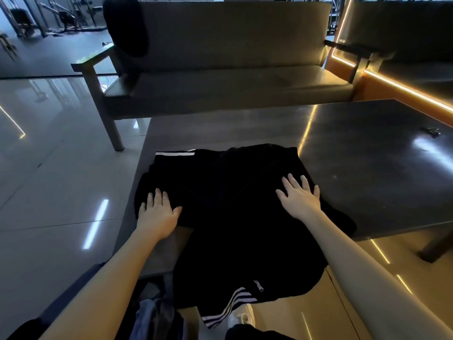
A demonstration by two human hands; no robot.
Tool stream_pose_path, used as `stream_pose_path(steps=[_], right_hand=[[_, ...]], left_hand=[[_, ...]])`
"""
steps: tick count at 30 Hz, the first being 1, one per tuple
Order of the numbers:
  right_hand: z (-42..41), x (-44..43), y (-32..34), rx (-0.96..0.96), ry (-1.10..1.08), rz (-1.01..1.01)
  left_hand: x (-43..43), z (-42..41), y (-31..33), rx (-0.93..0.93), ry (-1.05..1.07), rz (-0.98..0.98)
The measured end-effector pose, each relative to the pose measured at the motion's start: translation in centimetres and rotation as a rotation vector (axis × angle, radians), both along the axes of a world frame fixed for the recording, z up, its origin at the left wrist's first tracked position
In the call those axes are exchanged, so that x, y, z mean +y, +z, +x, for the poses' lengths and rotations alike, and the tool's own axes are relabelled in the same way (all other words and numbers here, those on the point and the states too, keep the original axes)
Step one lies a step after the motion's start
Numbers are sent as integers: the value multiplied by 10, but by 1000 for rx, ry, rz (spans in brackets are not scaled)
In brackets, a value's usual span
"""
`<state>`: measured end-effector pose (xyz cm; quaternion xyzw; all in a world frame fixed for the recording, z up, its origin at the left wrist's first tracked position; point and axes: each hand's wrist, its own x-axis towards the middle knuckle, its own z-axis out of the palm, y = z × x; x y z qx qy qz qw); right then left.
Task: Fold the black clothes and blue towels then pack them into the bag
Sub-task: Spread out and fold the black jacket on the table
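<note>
1. Head view, far left: second black cloth (pixel 125 25), draped over the back of the sofa (pixel 220 45); by its look, not yet folded.
2. Blue-grey fabric (pixel 152 312): lay bunched below the counter's near edge; whether towel or bag could not be told.
3. Left grip (pixel 157 214): lay flat, palm down, fingers straight, resting on the garment's left edge; held nothing.
4. Black garment (pixel 228 204), white-striped: lay spread on the near left part of the counter (pixel 367 168), its lower part hanging over the near edge.
5. Right grip (pixel 300 197): lay flat, fingers spread, pressed on the garment's right side; held nothing.
6. Step, as judged: smoothing the garment ahead of a fold; packing was some way off. The next move would call for pinching the hanging hem and bringing it up over the flattened part, edges matched.
</note>
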<state>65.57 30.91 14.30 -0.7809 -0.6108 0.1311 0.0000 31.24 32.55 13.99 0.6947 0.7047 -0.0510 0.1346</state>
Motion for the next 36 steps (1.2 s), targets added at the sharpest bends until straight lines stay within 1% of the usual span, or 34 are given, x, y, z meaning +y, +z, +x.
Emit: stream_pose_path(steps=[5,6,8,9,10,11,12,14,15,17,19,22,24,25,27,29,31,33,35,36], right_hand=[[1,18,0,4,-19,2],[2,18,0,11,-16,1],[2,14,0,32,-9,40],[2,10,-1,56,-13,80],[2,5,-1,87,-22,122],[1,-1,-1,112,-31,160],[0,-7,-1,125,-39,191],[-3,-20,0,127,-59,241],[-4,-27,2,128,-74,257],[-5,-42,7,130,-111,257],[-3,-56,10,107,-131,208],[5,-75,8,-6,-71,89],[8,-79,8,-20,-51,48],[9,-79,9,-11,-49,39],[8,-79,11,5,-44,34],[8,-79,12,14,-35,30],[9,-79,13,15,-35,24],[9,-78,13,19,-36,8],[7,-75,13,30,-41,-6],[6,-75,12,32,-47,-9]], left_hand=[[26,9,7,31,27,25],[24,13,11,61,31,69],[7,24,20,70,16,249],[-7,31,24,22,-18,343],[-23,39,27,-53,-53,378],[-39,45,31,-127,-80,346],[-55,50,33,-159,-98,266],[-79,57,30,-73,-143,120],[-86,58,28,-31,-156,99],[-91,58,26,-56,-127,108],[-92,56,31,-145,-73,111],[-89,46,39,-291,21,161],[-83,35,48,-334,57,213],[-78,30,52,-315,64,244],[-63,17,58,-218,49,319],[-46,5,61,-131,7,337],[-29,-1,65,-102,-73,324],[-16,-1,71,-81,-140,399],[-4,1,75,-49,-146,479],[0,1,74,-32,-139,481]])
